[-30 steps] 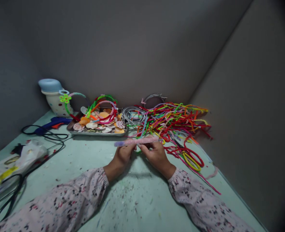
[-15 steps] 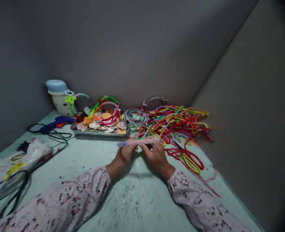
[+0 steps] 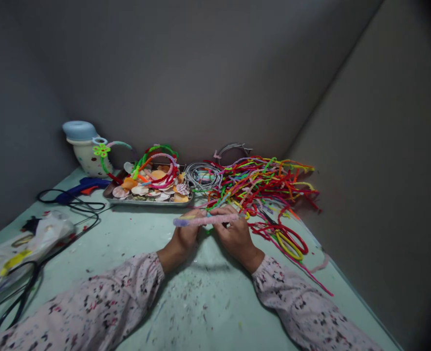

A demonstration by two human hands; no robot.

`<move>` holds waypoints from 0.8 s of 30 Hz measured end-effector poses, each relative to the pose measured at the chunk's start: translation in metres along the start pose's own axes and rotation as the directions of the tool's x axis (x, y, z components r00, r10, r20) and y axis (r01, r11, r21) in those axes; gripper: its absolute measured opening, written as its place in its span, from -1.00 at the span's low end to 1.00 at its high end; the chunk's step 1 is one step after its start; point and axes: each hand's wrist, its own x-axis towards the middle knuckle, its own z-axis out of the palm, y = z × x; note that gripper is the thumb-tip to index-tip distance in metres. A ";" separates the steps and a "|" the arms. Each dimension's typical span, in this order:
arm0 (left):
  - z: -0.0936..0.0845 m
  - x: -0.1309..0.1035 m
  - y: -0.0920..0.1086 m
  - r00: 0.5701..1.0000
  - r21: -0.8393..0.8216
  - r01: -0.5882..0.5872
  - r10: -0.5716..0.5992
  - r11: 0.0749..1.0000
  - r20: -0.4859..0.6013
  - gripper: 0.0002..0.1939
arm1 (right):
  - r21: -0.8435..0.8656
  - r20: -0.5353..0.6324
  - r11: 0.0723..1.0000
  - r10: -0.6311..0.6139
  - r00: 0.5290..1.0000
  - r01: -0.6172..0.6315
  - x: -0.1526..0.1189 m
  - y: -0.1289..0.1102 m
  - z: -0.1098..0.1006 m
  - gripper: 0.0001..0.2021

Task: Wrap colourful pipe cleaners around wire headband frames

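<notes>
Over the middle of the table, both my hands are closed on a fuzzy pipe-cleaner-wrapped band point(image 3: 211, 220), pink along most of its length and lilac at the left end. It is held nearly level, almost edge-on, so its full shape is hidden. My left hand point(image 3: 182, 241) grips it left of centre, with the lilac end sticking out past the fingers. A short way to the right, my right hand point(image 3: 237, 240) pinches it with thumb and fingers. A bit of green pipe cleaner point(image 3: 210, 232) shows between the hands.
Behind my hands stand a metal tray point(image 3: 145, 201) of shells with coloured hoops, a wire coil point(image 3: 203, 176) and a heap of pipe cleaners point(image 3: 266, 183). Scissors point(image 3: 289, 245) lie right. Left are a blue glue gun point(image 3: 78, 188), black cord point(image 3: 85, 229), plastic bag point(image 3: 50, 234) and bottle point(image 3: 87, 151).
The band's lilac end has shifted slightly left and down, and the band has turned a little. A yellowish part now shows above it. The view has moved slightly.
</notes>
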 end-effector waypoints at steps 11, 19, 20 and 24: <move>0.008 -0.002 0.009 0.998 -0.079 0.026 -0.031 0.997 -0.060 -0.66 | -0.038 0.003 0.999 0.015 1.000 -0.015 -0.002 -0.003 -0.001 -0.87; 0.007 -0.004 0.019 0.998 -0.032 -0.001 -0.001 0.999 -0.056 -0.71 | -0.071 -0.009 0.997 0.037 0.999 -0.038 0.003 -0.008 -0.005 -0.89; 0.006 -0.005 0.020 0.999 -0.030 0.001 -0.003 1.000 -0.050 -0.73 | -0.082 -0.011 0.996 0.033 0.999 -0.034 0.004 -0.009 -0.005 -0.89; 0.003 -0.006 0.022 0.999 0.012 -0.015 0.015 1.000 -0.034 -0.78 | -0.101 -0.003 0.995 0.016 1.000 -0.017 0.005 -0.009 -0.007 -0.90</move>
